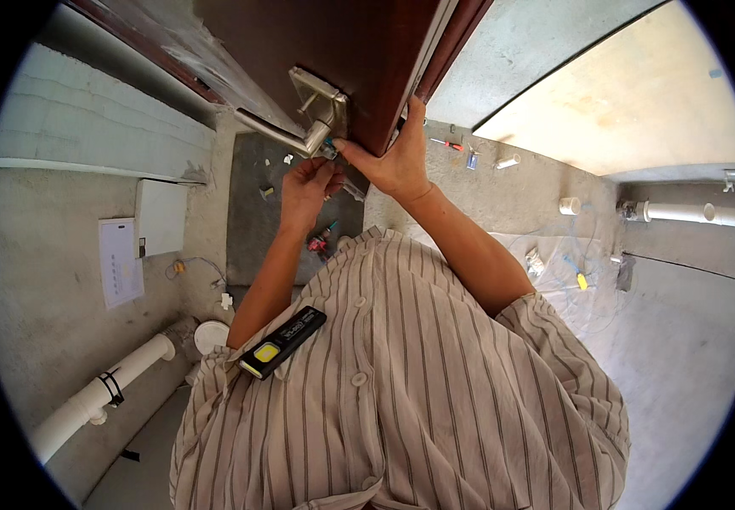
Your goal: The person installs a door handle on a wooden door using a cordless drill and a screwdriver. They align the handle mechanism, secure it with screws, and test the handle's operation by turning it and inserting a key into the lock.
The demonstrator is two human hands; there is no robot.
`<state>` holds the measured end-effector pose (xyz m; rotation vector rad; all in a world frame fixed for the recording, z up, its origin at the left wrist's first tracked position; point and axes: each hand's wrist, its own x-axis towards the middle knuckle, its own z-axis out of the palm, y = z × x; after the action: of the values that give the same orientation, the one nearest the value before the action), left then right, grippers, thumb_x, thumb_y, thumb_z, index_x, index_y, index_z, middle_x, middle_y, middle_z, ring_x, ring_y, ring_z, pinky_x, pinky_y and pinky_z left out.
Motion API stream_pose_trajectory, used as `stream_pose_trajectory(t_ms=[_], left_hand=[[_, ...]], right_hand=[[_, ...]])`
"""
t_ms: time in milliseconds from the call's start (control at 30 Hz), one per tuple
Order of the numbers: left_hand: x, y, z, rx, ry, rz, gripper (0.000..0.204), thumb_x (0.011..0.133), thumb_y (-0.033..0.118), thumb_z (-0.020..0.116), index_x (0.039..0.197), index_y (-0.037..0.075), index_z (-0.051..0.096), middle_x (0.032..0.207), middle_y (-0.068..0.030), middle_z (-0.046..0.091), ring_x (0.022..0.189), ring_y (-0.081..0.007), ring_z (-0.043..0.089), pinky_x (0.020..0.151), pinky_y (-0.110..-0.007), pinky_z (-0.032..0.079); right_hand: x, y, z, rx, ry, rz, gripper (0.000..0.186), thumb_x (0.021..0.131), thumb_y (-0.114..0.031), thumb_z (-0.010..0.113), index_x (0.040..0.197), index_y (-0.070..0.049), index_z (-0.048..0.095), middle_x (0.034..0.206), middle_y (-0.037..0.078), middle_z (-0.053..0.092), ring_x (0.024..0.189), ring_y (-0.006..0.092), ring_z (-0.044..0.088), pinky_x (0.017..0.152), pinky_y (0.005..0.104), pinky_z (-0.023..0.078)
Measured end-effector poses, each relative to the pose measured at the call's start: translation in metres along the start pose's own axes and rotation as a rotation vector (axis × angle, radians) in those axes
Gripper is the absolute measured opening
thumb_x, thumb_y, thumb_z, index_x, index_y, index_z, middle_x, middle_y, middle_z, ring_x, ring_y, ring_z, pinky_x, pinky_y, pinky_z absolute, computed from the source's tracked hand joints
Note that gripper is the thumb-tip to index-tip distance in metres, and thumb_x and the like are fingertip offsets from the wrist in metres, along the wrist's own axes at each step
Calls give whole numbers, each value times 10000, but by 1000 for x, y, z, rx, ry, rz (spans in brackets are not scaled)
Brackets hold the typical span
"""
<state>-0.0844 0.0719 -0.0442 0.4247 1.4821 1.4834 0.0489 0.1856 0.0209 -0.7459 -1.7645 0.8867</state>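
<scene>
A dark brown door stands in front of me with a metal lever handle on a square-cornered plate. My right hand is closed round the door's edge, its thumb reaching under the handle beside a small blue-green piece. Just below the lever, my left hand is pinched closed. What its fingertips hold is too small to make out. A short metallic piece shows between the two hands.
On the floor lie a dark mat, a red-and-black tool, a red screwdriver and a white roll. White pipes run along both sides. A black flashlight is clipped to my striped shirt.
</scene>
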Motion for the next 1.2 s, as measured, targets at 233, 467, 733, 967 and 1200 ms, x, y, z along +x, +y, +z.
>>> stream_pose_trajectory(t_ms=[233, 467, 733, 967, 1200], left_hand=[[1, 2, -4, -40, 18, -42, 176, 960, 141, 602, 1022, -15, 654, 937, -101, 717, 821, -173, 706, 712, -272, 569], [3, -1, -4, -167, 14, -127, 238, 962, 209, 595, 1045, -3, 663, 972, -122, 720, 859, -212, 716, 749, -309, 588], [6, 0, -6, -159, -2, -172, 259, 964, 219, 580, 1038, -16, 661, 971, -135, 716, 851, -222, 719, 741, -322, 598], [6, -5, -6, -162, -9, -186, 219, 965, 199, 591, 1038, -1, 641, 966, -122, 708, 860, -222, 716, 742, -334, 604], [8, -10, -2, -163, 0, -128, 108, 965, 98, 591, 1007, 7, 632, 954, -105, 702, 877, -212, 711, 777, -323, 600]], right_hand=[[-1, 0, 0, -6, -15, 19, 1013, 620, -370, 912, 1337, 92, 365, 1200, 243, 524, 1078, 344, 575, 908, 415, 478], [1, 2, -3, -28, -20, -32, 1028, 630, -369, 907, 1360, 89, 346, 1229, 256, 505, 1107, 366, 563, 933, 431, 466], [2, 1, -5, -59, -23, -34, 1037, 632, -376, 902, 1370, 84, 338, 1233, 258, 509, 1120, 374, 559, 950, 430, 461], [3, 1, -4, -25, -30, -4, 1036, 628, -378, 902, 1367, 86, 342, 1233, 255, 512, 1111, 369, 566, 947, 431, 465], [1, 1, -5, -36, -29, 7, 1043, 623, -380, 906, 1364, 90, 342, 1231, 253, 514, 1099, 369, 573, 937, 431, 472]])
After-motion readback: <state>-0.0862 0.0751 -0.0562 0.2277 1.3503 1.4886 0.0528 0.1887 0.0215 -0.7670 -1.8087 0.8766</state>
